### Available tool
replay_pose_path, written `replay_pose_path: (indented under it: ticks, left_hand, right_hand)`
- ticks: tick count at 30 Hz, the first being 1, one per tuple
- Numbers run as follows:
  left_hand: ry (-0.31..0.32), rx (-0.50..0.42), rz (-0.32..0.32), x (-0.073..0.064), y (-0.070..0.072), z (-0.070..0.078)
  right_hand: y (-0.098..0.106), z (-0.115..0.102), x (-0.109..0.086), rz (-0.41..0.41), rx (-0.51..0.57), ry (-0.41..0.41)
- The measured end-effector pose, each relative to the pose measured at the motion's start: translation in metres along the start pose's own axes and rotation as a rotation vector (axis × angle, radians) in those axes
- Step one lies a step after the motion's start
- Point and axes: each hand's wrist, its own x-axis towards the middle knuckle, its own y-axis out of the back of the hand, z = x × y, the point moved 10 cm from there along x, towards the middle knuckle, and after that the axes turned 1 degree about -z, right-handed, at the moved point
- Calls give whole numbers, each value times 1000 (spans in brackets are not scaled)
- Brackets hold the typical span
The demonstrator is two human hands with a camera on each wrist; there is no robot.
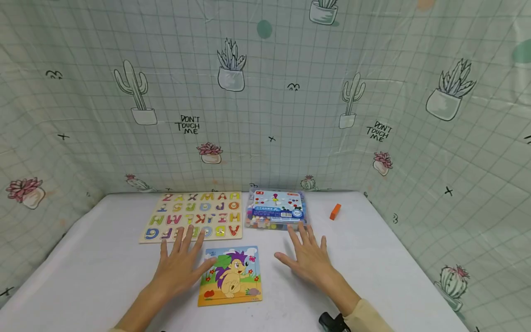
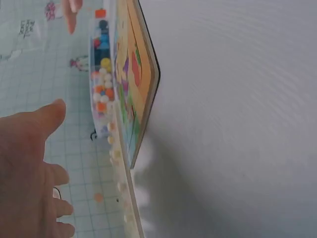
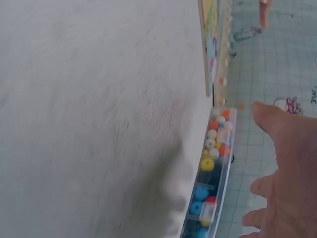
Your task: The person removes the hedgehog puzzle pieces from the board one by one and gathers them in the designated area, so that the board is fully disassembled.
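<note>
My left hand (image 1: 177, 267) is spread with fingers apart, over the left side of a hedgehog picture puzzle (image 1: 238, 297) and just in front of a wooden alphabet board (image 1: 145, 233). In the left wrist view the puzzle (image 2: 141, 69) lies flat on the table, apart from the left hand (image 2: 25, 163). My right hand (image 1: 311, 260) is also spread and holds nothing. Its fingertips overlap the front edge of a clear box of coloured beads (image 1: 275, 210) in the head view. The right wrist view shows the bead box (image 3: 210, 168) beyond the right hand (image 3: 292, 173).
A small orange block (image 1: 335, 211) lies at the back right of the white table (image 1: 373, 276). Behind and along the sides hangs a grid-patterned cloth (image 1: 265, 115) with cactus drawings. A black strap device (image 1: 332, 322) sits at the right wrist.
</note>
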Motion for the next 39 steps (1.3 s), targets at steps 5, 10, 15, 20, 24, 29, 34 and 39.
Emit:
replay_pose_path:
  ticks: [5,10,15,20,24,29,34,39]
  left_hand:
    - [-51,-15,-52,6,-9,14]
    - [-104,-52,-118,7,-20,29]
    - [-156,-78,-185,5,-31,42]
    - [-191,-82,-228,3,-35,52]
    - [-256,-84,-221,1,-36,62]
    - [-304,-65,-215,0,-38,71]
    - [-349,-58,-246,-2,-40,79]
    - [-371,-45,-288,-6,-45,83]
  right_hand:
    - [-5,-11,4,-26,49,23]
    - [-13,-24,9,-67,101,47]
    - [-22,-41,16,-113,160,112]
    - [-29,-58,22,-148,219,173]
    - [-31,-67,27,-141,231,212]
    - [-32,-75,31,-123,217,279]
    - [-34,-79,34,-117,197,301]
    - [-39,-80,34,-136,200,288]
